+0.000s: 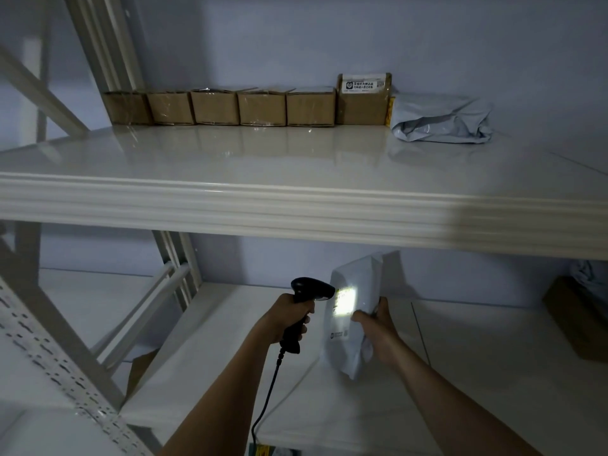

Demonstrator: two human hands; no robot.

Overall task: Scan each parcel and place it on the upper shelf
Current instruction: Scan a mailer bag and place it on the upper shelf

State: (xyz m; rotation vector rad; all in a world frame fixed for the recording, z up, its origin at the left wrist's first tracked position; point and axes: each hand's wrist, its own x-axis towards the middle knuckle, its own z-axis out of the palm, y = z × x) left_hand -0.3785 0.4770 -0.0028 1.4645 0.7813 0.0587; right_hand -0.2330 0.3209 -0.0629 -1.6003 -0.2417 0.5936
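Observation:
My left hand (289,315) grips a black corded barcode scanner (307,292) by its handle, its head aimed right. My right hand (378,322) holds a white poly-bag parcel (353,278) upright under the upper shelf, and the scanner's light makes a bright patch on the parcel's label. The upper shelf (296,205) carries a row of several small cardboard boxes (215,108) along its back, a taller labelled box (363,100) and a crumpled grey poly bag (439,121) at the right end.
White metal uprights and diagonal braces (52,353) stand on the left. On the lower shelf (477,373) a brown cardboard box (575,319) lies at the far right with a grey bag behind it. A cardboard flap (141,366) shows at the lower shelf's left edge.

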